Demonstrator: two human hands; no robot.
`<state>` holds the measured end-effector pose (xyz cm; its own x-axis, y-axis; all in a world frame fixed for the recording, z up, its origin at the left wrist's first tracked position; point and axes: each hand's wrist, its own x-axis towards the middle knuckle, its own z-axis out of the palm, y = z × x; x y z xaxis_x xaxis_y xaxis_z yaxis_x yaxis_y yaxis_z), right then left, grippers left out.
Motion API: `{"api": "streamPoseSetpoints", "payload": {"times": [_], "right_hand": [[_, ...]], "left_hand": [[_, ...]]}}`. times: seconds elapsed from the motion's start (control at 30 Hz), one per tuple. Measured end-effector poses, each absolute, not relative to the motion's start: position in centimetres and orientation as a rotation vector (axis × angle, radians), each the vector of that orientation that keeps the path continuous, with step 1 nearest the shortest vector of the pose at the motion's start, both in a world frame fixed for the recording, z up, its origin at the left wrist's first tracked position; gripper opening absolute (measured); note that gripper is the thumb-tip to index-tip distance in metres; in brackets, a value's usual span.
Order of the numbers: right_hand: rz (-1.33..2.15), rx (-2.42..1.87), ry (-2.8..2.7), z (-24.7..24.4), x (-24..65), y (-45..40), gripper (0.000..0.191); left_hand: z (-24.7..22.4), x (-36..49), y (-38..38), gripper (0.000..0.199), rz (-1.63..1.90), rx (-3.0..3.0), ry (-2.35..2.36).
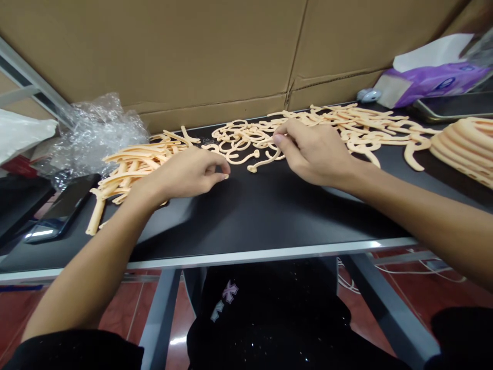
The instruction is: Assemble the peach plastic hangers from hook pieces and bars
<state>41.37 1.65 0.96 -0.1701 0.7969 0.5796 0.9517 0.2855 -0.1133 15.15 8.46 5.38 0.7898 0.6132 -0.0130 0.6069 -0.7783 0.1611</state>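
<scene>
Thumb and forefinger of my right hand (318, 151) are pinched at the upper end of a thin, curved peach-coloured piece (265, 163). Its knobbed lower end points left, close to the black tabletop. My left hand (196, 172) hovers over the table to the left, fingers curled and thumb tip close to the forefinger, with nothing visible between them. Beyond both hands lies a loose heap of curved peach pieces (246, 134). Behind my left wrist is a pile of longer, straighter peach strips (133, 159). What these parts belong to does not show.
Ribbed peach parts (466, 149) are stacked at the right. A purple tissue pack (435, 82) stands behind them. Clear plastic wrap (100, 133) and a dark phone (63, 208) lie at left. A cardboard wall (192, 51) closes off the back; the table's metal edge (246, 258) runs in front.
</scene>
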Motion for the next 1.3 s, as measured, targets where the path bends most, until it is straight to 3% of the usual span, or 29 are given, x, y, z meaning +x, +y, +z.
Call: {"api": "streamPoseSetpoints", "payload": {"times": [0.27, 0.43, 0.67, 0.87, 1.07, 1.3], "right_hand": [[-0.427, -1.545, -1.998, 0.9, 41.4, 1.7, 0.034], [-0.422, -1.542, -2.003, 0.9, 41.4, 1.7, 0.034], [-0.398, -1.584, -2.009, 1.1, 41.4, 1.6, 0.032], [-0.384, -1.580, -2.001, 1.4, 41.3, 1.5, 0.031], [-0.321, -1.522, -1.954, 1.9, 41.6, 1.5, 0.029], [-0.307, -1.281, -1.871, 1.1, 42.2, 2.3, 0.030]], "left_hand": [[4.2, 15.9, 7.7, 0.026, 0.309, 2.692, 0.817], [4.9, 15.4, 8.4, 0.029, 0.188, 2.765, 1.038], [4.9, 15.8, 7.7, 0.033, 0.102, 2.718, 0.780], [5.1, 15.4, 7.8, 0.020, 0.062, 2.684, 0.677], [5.3, 15.1, 8.1, 0.047, 0.061, 2.718, 0.765], [5.5, 15.2, 8.1, 0.031, 0.063, 2.761, 0.804]]}}
